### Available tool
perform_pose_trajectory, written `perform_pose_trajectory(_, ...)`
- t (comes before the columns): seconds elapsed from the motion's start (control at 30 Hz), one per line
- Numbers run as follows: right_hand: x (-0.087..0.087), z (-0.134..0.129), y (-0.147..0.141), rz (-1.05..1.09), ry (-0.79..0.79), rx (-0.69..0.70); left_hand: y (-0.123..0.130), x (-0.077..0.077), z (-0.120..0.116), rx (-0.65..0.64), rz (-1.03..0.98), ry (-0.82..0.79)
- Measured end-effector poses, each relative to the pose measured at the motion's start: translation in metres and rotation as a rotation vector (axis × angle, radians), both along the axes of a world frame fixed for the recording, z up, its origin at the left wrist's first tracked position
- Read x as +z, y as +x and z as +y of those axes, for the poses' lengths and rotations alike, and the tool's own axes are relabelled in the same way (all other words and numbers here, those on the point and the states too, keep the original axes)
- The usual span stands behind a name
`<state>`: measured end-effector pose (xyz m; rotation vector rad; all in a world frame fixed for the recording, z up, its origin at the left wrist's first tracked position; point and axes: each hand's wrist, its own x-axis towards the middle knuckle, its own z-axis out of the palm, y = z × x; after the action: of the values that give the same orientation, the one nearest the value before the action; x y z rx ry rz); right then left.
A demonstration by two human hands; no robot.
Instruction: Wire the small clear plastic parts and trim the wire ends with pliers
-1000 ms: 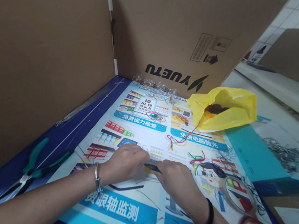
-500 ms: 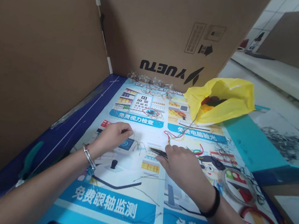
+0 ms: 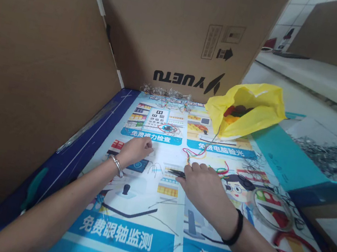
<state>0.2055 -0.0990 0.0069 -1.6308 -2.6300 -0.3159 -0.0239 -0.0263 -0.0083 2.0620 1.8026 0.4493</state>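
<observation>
My left hand (image 3: 135,151) is closed in a pinch above the printed sheet; whatever is between its fingertips is too small to name. My right hand (image 3: 202,184) is closed round dark pliers (image 3: 177,173), whose pointed tip sticks out to the left. Thin wire pieces (image 3: 156,169) lie between the two hands. Just beyond my right hand are red, green and yellow threads (image 3: 198,153), one strand running up to the yellow bag (image 3: 252,110).
Cardboard walls (image 3: 179,28) stand at the back and left. A wire pile (image 3: 323,155) lies beyond a teal box (image 3: 283,159) at right. Nearer are a clear round coil (image 3: 272,208) and a red coil (image 3: 300,249). Teal-handled tool (image 3: 34,189) at left.
My left hand has moved slightly away from me and to the right, still pinched. My right hand stays nearly in place with the pliers. The view has shifted a little.
</observation>
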Motion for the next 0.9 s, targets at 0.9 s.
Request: perform_pose_trajectory(0.9,0.004,0.001,0.000,-0.021,-0.088,0.001,0.000,0.016,-0.036,-0.187,0.218,-0.045)
